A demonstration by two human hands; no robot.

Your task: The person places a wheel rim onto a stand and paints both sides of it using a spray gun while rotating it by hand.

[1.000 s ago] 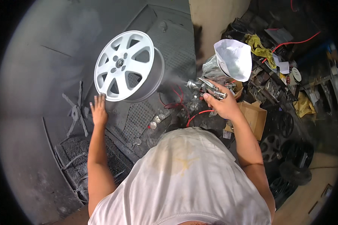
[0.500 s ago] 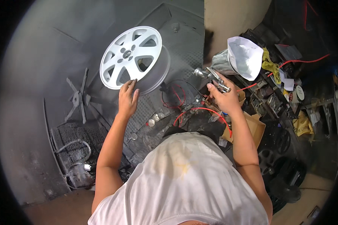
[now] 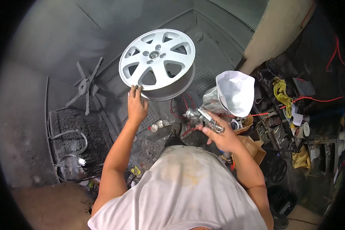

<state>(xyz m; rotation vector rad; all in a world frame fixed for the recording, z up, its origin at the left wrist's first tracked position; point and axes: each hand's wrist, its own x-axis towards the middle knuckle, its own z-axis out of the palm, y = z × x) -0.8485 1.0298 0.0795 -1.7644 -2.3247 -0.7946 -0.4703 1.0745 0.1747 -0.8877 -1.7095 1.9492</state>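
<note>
A white-painted alloy wheel rim [image 3: 167,71] with broad spokes sits ahead of me, its spoked face tilted up; what bears it is hidden beneath. My left hand [image 3: 137,107] has its fingertips hooked on the near left edge of this rim, the thumb hanging lower. To the right, my right hand [image 3: 223,134] is closed around a metal spray gun [image 3: 203,118], whose nozzle points left, below the rim. Attached to the gun is a silvery cup [image 3: 214,99] with a white paper-like collar [image 3: 237,94] flaring from its top. The trigger is partly hidden by my fingers.
A red hose [image 3: 314,98] runs among cluttered shelves [image 3: 274,126] on the right. Cardboard boxes [image 3: 253,147] stand below my right forearm. At left are a dust-coated spoked stand [image 3: 83,87] and a grimy machine [image 3: 71,142]. Small round tins [image 3: 154,127] lie on the floor.
The spray gun and my right hand have come lower and closer to my body. The wheel rim now shows its face more from above, and the whole view has shifted.
</note>
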